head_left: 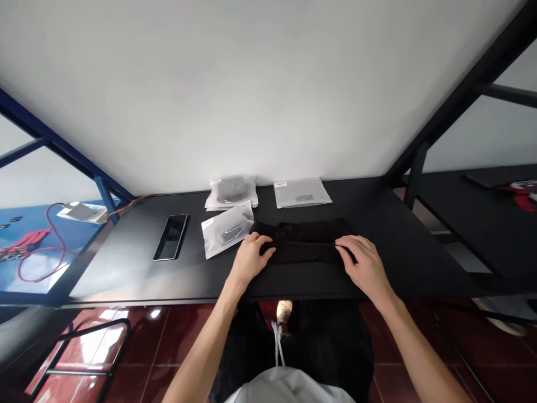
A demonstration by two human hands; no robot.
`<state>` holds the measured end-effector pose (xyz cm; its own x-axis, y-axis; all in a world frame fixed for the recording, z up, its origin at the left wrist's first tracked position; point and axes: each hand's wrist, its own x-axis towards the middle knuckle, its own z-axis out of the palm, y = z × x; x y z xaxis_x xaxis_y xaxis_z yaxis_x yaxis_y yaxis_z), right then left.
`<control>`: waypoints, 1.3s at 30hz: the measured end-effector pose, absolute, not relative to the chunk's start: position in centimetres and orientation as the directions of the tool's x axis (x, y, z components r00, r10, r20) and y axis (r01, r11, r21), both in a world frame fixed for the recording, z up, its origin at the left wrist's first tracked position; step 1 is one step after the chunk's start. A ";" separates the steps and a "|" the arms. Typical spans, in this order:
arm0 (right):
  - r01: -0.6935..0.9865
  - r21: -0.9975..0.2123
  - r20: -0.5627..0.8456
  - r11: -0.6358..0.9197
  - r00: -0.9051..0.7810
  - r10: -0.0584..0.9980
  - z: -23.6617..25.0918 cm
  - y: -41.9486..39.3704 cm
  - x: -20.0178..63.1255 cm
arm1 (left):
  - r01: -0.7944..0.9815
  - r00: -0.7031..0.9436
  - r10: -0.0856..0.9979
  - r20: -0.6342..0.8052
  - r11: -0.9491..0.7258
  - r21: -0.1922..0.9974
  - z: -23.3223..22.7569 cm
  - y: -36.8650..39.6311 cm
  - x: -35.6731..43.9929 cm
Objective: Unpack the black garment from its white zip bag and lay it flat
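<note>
- The black garment (304,242) is laid flat in a long folded strip on the black table (377,268), near its front edge; it is pressed at both ends by the hands.
- The left hand (250,258) is rested on the garment's left end, fingers curled onto the cloth; the right hand (361,260) is laid palm down on the right end, fingers spread flat; the hands are held well apart.
- A frosted bag (227,229) is seen just beside the left hand; two more bags (232,192) (301,192) are set by the wall.
- A phone (170,237) is placed further left, face up.
</note>
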<state>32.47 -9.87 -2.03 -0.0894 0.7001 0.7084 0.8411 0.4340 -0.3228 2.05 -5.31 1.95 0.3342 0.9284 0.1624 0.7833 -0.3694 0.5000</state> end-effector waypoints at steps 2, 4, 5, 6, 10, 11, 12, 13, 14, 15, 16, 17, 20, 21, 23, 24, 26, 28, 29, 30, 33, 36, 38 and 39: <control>0.836 -0.322 0.726 0.445 -0.083 0.682 -1.0 -10.4 32.3 | 0.749 0.329 0.920 0.213 -0.392 0.535 2.4 -5.1 1.6; 0.823 -0.327 0.725 0.464 -0.097 0.682 0.0 -11.2 32.2 | 0.701 0.343 0.895 0.284 -0.446 0.557 3.3 -5.5 1.0; 0.815 -0.327 0.722 0.478 -0.111 0.683 0.5 -11.6 32.1 | 0.676 0.361 0.880 0.310 -0.476 0.563 3.7 -5.9 0.7; 0.807 -0.325 0.718 0.493 -0.129 0.684 1.0 -12.2 32.1 | 0.651 0.389 0.864 0.321 -0.504 0.567 4.2 -6.4 0.3; 0.773 -0.340 0.657 0.536 -0.213 0.723 2.1 -14.6 32.6 | 0.591 0.543 0.810 0.220 -0.555 0.585 5.3 -8.5 -1.2; 0.762 -0.362 0.613 0.537 -0.239 0.753 2.2 -15.3 32.7 | 0.594 0.579 0.797 0.172 -0.557 0.581 5.4 -9.0 -1.5; 0.755 -0.393 0.556 0.525 -0.259 0.790 2.2 -15.9 32.9 | 0.603 0.610 0.783 0.123 -0.559 0.570 5.4 -9.3 -1.7; 0.749 -0.421 0.496 0.512 -0.282 0.821 2.1 -16.4 33.1 | 0.613 0.636 0.768 0.078 -0.564 0.554 5.4 -9.6 -1.9; 0.748 -0.446 0.441 0.491 -0.293 0.848 2.0 -16.9 33.3 | 0.619 0.658 0.752 0.043 -0.572 0.538 5.4 -9.7 -2.0; 0.749 -0.470 0.395 0.466 -0.294 0.870 1.8 -17.2 33.5 | 0.618 0.678 0.735 0.019 -0.583 0.528 5.4 -9.8 -2.0; 0.751 -0.491 0.365 0.442 -0.283 0.887 1.7 -17.4 33.7 | 0.611 0.693 0.721 0.004 -0.590 0.527 5.4 -9.7 -1.9; 0.753 -0.509 0.351 0.417 -0.261 0.899 1.5 -17.4 33.9 | 0.604 0.701 0.713 -0.002 -0.592 0.534 5.5 -9.5 -1.7; 0.751 -0.542 0.386 0.377 -0.176 0.906 1.1 -16.0 34.8 | 0.610 0.653 0.756 0.042 -0.558 0.563 6.0 -8.3 -0.5; 0.755 -0.537 0.408 0.375 -0.157 0.899 0.9 -15.1 35.2 | 0.619 0.620 0.781 0.074 -0.545 0.565 6.1 -7.6 0.1; 0.789 -0.505 0.439 0.349 -0.113 0.891 0.3 -12.7 36.3 | 0.619 0.582 0.799 0.152 -0.556 0.554 6.2 -6.1 1.6; 0.816 -0.474 0.440 0.332 -0.107 0.892 0.0 -11.5 36.8 | 0.618 0.589 0.789 0.173 -0.579 0.532 6.2 -5.2 2.3; 0.869 -0.387 0.412 0.307 -0.135 0.901 -0.8 -9.1 37.9 | 0.651 0.611 0.774 0.168 -0.611 0.450 5.9 -3.5 3.8; 0.898 -0.320 0.375 0.302 -0.173 0.911 -1.6 -7.4 38.7 | 0.681 0.650 0.753 0.100 -0.636 0.362 5.5 -1.9 5.0; 0.902 -0.306 0.365 0.303 -0.183 0.913 -2.0 -6.8 38.9 | 0.691 0.664 0.745 0.071 -0.646 0.323 5.2 -1.2 5.4; 0.903 -0.299 0.359 0.308 -0.193 0.913 -2.2 -6.4 39.1 | 0.695 0.674 0.737 0.049 -0.655 0.298 5.0 -0.6 5.7; 0.892 -0.316 0.349 0.323 -0.208 0.914 -2.3 -5.8 39.3 | 0.680 0.684 0.728 0.049 -0.661 0.317 4.3 0.6 6.2; 0.866 -0.378 0.336 0.327 -0.201 0.920 -1.7 -5.3 39.3 | 0.673 0.627 0.771 0.114 -0.610 0.419 4.0 1.1 6.5; 0.841 -0.430 0.317 0.328 -0.199 0.927 -1.1 -4.8 39.5 | 0.713 0.522 0.842 0.138 -0.519 0.472 4.0 1.3 6.8; 0.830 -0.451 0.294 0.329 -0.210 0.933 -0.7 -4.5 39.5 | 0.746 0.452 0.882 0.131 -0.455 0.486 4.1 1.5 7.0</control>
